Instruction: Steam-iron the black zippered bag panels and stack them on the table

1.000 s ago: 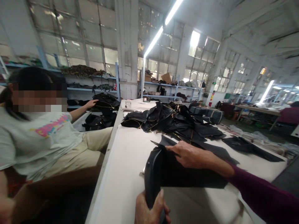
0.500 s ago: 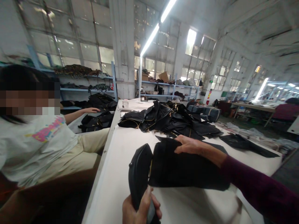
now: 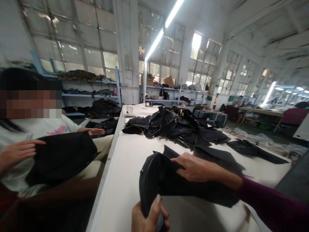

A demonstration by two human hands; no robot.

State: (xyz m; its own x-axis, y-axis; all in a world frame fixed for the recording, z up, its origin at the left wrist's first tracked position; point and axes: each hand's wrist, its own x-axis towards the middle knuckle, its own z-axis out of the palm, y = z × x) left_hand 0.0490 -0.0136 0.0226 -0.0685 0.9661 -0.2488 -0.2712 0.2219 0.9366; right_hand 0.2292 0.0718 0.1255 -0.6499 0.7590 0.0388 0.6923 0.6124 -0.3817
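Observation:
My left hand [image 3: 149,216] is closed around the lower end of a curved black bag piece [image 3: 147,183], which stands tilted above the white table and has a small stud on its outer edge. My right hand [image 3: 190,166] pinches the upper edge of a flat black fabric panel [image 3: 205,190], near the curved piece's top. The panel's left edge meets the inner side of the curved piece; whether the two are joined there cannot be made out. Beyond my hands lies a heap of black pieces with gold zips [image 3: 169,122].
A long white table [image 3: 120,180] runs away from me. On its right lies another black piece [image 3: 256,151]. At left a seated co-worker holds a black panel [image 3: 65,154] beside the table edge. Loaded blue shelves [image 3: 164,87] line the back wall.
My right hand has drawn the panel's edge against the curved piece, closing the gap between them. My left hand has shifted slightly right. The co-worker now holds up a black panel.

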